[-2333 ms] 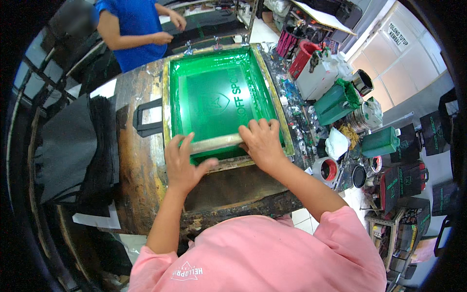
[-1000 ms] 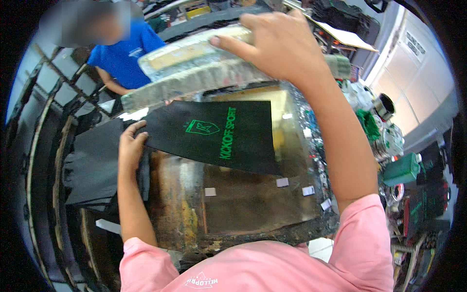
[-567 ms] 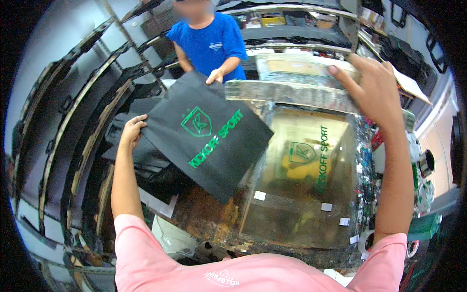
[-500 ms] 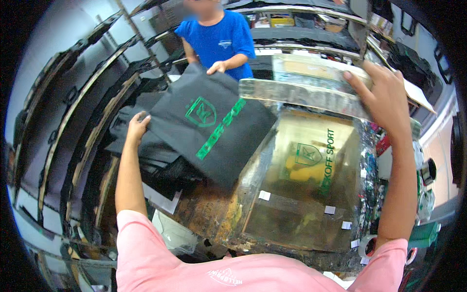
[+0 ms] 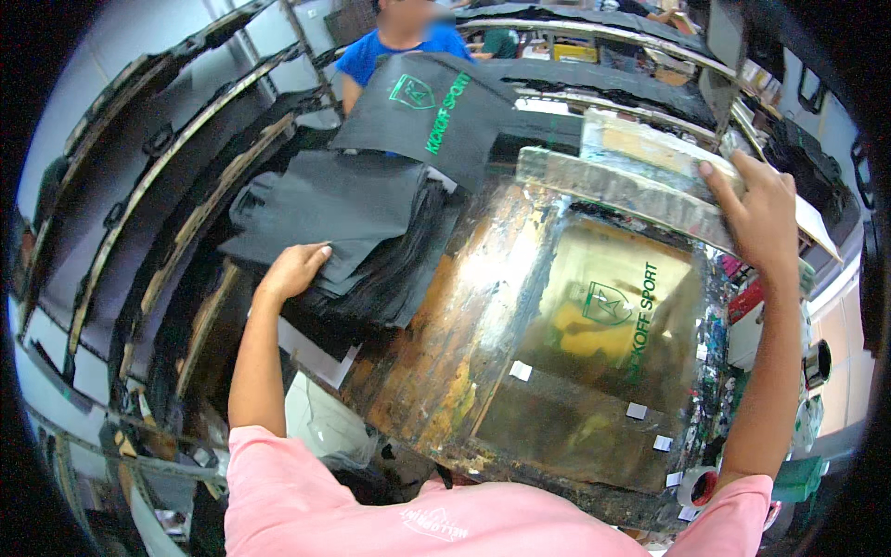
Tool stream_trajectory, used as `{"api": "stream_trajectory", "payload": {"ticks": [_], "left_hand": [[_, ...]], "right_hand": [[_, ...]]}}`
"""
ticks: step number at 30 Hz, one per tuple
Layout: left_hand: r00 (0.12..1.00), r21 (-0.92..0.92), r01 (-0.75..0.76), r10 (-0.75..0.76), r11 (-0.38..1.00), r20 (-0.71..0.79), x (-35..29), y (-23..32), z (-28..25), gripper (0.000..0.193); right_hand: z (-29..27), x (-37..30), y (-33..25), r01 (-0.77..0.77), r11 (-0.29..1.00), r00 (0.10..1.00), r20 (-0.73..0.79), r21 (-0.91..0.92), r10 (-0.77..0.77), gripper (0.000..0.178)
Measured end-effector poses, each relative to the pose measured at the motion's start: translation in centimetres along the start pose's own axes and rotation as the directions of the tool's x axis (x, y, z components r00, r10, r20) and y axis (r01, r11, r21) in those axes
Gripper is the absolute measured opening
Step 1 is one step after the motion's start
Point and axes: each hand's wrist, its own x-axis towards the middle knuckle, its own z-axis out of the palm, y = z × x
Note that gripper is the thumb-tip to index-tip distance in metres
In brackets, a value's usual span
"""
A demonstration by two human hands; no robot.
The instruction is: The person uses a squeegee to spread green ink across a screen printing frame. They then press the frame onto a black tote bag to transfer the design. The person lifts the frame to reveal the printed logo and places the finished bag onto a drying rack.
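My left hand (image 5: 295, 271) is at the near edge of a stack of black fabric sheets (image 5: 325, 200), its fingers closed on the top sheet. My right hand (image 5: 763, 206) is wrapped around the right end of a raised, paint-stained printing frame (image 5: 622, 186). Below the frame lies a glossy yellowish-brown printing bed (image 5: 557, 422) bearing a green shield emblem and a line of lettering. Beyond the stack, a black sheet with a green print (image 5: 408, 116) hangs in front of a person in a blue shirt (image 5: 357, 63); that person's hands are hidden.
Racks (image 5: 176, 139) of black sheets stand along the left, with more shelves (image 5: 631, 88) at the back. A worn wooden tabletop (image 5: 418, 371) runs between stack and bed. Rolls of tape (image 5: 696, 486) and a green container (image 5: 800, 478) sit at the right.
The printed black sheet has left my left hand and moved away toward the person in blue. My left hand has come down onto the stack. My right hand still holds the raised frame.
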Motion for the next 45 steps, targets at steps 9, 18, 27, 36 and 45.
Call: {"api": "stream_trajectory", "payload": {"ticks": [9, 18, 27, 36, 45], "left_hand": [[0.719, 0.249, -0.676, 0.695, 0.694, 0.012, -6.6, 21.5, 10.6, 0.043], [0.472, 0.062, -0.882, 0.877, 0.468, 0.094, -6.7, 35.0, 37.4, 0.063], [0.526, -0.037, -0.85, 0.85, 0.526, 0.025, -10.9, 42.7, 43.8, 0.06], [0.499, -0.15, -0.858, 0.866, 0.491, -0.02, -13.8, 42.8, 42.3, 0.071], [0.549, -0.18, -0.821, 0.836, 0.542, 0.017, -16.0, 40.0, 36.7, 0.103]], "right_hand": [[0.8, 0.5, 0.9, 0.035, 0.998, 0.999, -0.003, -0.059, -0.035, 0.079], [-2.0, -0.6, -0.1, 0.012, 1.0, 0.96, 0.279, -0.012, -0.008, 0.082], [-3.1, -0.8, 0.5, 0.053, 0.987, 0.954, 0.285, 0.15, -0.095, 0.079], [-1.0, 0.1, 0.2, 0.034, 0.999, 0.961, 0.272, 0.036, -0.043, 0.091], [-0.9, -0.3, -1.1, -0.02, 0.999, 0.991, 0.128, -0.037, 0.025, 0.092]]}}
